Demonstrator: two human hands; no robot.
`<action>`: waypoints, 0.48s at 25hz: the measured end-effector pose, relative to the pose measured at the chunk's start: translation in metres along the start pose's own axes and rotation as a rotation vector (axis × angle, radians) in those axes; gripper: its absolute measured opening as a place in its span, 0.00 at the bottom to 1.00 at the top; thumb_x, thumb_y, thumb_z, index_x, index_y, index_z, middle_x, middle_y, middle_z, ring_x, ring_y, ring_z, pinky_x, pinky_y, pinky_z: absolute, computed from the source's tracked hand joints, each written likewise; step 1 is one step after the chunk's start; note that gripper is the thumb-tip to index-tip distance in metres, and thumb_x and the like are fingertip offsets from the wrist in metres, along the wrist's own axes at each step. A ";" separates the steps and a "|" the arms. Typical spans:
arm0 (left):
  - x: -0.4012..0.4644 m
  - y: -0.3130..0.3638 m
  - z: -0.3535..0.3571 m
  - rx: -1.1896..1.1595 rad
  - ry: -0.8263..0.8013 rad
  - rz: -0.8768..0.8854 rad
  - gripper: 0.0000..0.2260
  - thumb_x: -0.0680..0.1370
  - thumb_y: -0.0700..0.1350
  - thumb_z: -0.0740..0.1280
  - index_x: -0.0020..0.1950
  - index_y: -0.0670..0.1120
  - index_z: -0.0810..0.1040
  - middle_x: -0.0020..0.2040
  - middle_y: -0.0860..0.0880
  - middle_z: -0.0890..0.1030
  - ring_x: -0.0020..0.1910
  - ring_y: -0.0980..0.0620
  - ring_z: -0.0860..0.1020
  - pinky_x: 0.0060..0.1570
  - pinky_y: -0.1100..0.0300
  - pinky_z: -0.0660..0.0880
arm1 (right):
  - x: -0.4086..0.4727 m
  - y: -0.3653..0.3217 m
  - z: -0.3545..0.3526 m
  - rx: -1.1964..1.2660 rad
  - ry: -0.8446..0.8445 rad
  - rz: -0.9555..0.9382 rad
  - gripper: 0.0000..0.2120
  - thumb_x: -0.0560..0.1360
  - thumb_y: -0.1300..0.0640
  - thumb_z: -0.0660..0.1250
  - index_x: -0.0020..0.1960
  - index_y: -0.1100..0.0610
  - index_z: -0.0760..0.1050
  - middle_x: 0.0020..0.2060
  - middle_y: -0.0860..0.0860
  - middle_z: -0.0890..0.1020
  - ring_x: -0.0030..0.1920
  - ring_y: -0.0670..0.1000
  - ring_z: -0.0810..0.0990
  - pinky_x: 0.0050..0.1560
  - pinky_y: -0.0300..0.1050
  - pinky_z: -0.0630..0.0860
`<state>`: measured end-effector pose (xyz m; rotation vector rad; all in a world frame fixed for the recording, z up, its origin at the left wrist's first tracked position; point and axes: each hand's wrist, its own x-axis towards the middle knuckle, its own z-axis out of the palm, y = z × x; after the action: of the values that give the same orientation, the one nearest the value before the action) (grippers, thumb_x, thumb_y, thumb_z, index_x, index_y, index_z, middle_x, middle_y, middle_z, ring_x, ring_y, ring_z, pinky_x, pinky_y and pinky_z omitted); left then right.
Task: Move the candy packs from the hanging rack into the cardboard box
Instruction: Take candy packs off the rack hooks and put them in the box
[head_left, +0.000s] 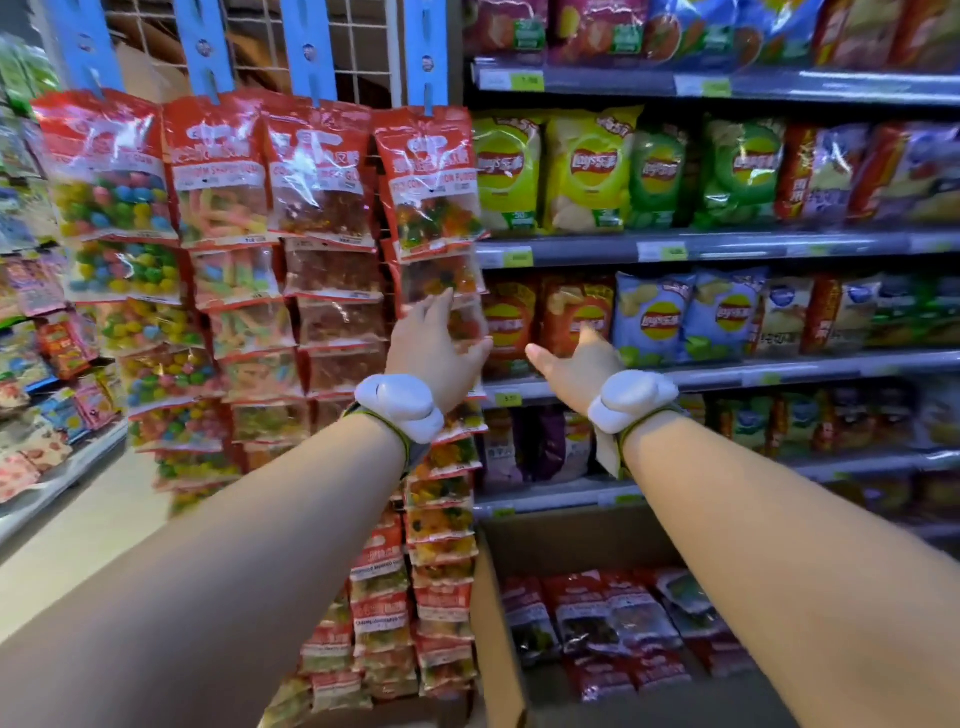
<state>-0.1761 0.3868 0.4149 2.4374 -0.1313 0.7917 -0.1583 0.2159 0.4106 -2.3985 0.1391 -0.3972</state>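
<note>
The candy packs (427, 179) hung in four columns on the hanging rack (311, 47), red-topped clear bags overlapping one another downward, and the column nearest the shelves held gummy bears. I had my left hand (436, 338) up against that column, fingers straight and spread, fingertips touching or just shy of the pack about halfway down; the blur kept me from telling which. It held nothing. My right hand (576, 358) was out beside it, just apart, thumb pointing toward the left, fingers relaxed and also holding nothing, in front of the crisp bags (652, 322) on the store shelves (701, 249). Each wrist carried a white band (400, 405). Below my right forearm the cardboard box (498, 623) stood open on the floor, just beside the foot of the rack, with several red-topped packs already lying flat in its bottom. I judged this to be the reach for another pack, with the job part done, since the rack looked heavily loaded. The next move, as I saw it, called for closing the left fingers round one bag, perhaps steadying the column with the right, and lifting it up and off its peg rather than tugging straight out, because the overlapped packs could drag neighbours loose.
</note>
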 end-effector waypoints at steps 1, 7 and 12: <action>-0.008 0.016 0.017 -0.011 -0.002 -0.018 0.34 0.76 0.57 0.67 0.78 0.47 0.59 0.75 0.46 0.65 0.74 0.44 0.63 0.72 0.50 0.62 | 0.000 0.021 -0.007 -0.005 -0.013 0.017 0.42 0.73 0.36 0.63 0.77 0.56 0.50 0.74 0.55 0.63 0.73 0.59 0.62 0.70 0.55 0.65; -0.050 0.115 0.126 -0.045 -0.080 -0.068 0.34 0.77 0.56 0.67 0.78 0.46 0.58 0.75 0.46 0.65 0.74 0.46 0.63 0.72 0.53 0.62 | 0.006 0.148 -0.054 -0.081 -0.110 0.073 0.42 0.73 0.37 0.63 0.77 0.55 0.50 0.73 0.54 0.65 0.71 0.59 0.65 0.67 0.55 0.69; -0.076 0.157 0.185 -0.041 -0.157 -0.127 0.34 0.77 0.54 0.67 0.78 0.47 0.58 0.73 0.44 0.68 0.72 0.45 0.65 0.70 0.52 0.66 | 0.006 0.219 -0.080 -0.120 -0.166 0.089 0.39 0.74 0.38 0.63 0.75 0.59 0.55 0.67 0.57 0.72 0.63 0.60 0.74 0.57 0.52 0.76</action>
<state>-0.1839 0.1488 0.3254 2.4405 -0.0505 0.5365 -0.1767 -0.0009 0.3257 -2.5207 0.1984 -0.1507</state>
